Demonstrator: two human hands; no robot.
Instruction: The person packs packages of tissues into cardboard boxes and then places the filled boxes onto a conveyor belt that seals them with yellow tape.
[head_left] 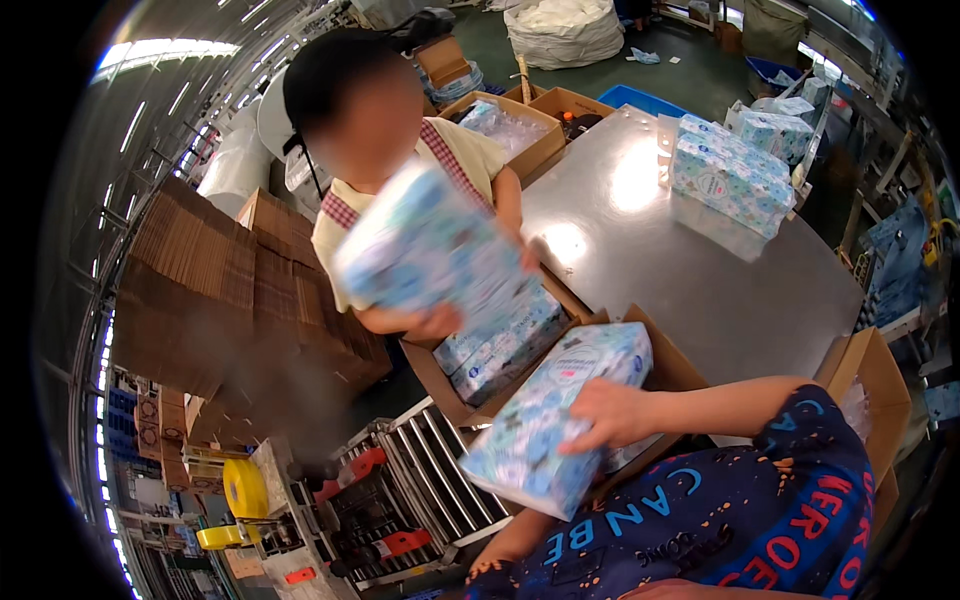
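Note:
A plastic-wrapped floral pack (555, 400), white and blue with a printed face, is tilted over an open cardboard box (665, 350). My right hand (608, 415) grips its near right side, fingers spread across the top and pressed on the wrapping. Out of the lower edge comes my left forearm (522, 535), reaching behind the pack's lower end; that hand is hidden. Facing me, a co-worker (480, 170) holds a similar floral pack (430, 250), blurred by motion, above another open box (430, 375) containing floral packs (505, 345).
A shiny metal table (600, 220) stretches to the right, bearing a row of floral packs (730, 175). At left are stacked flat cartons (190, 290). A roller conveyor (450, 470) runs below the boxes, beside yellow tape (245, 488). Another open carton (880, 390) stands at right.

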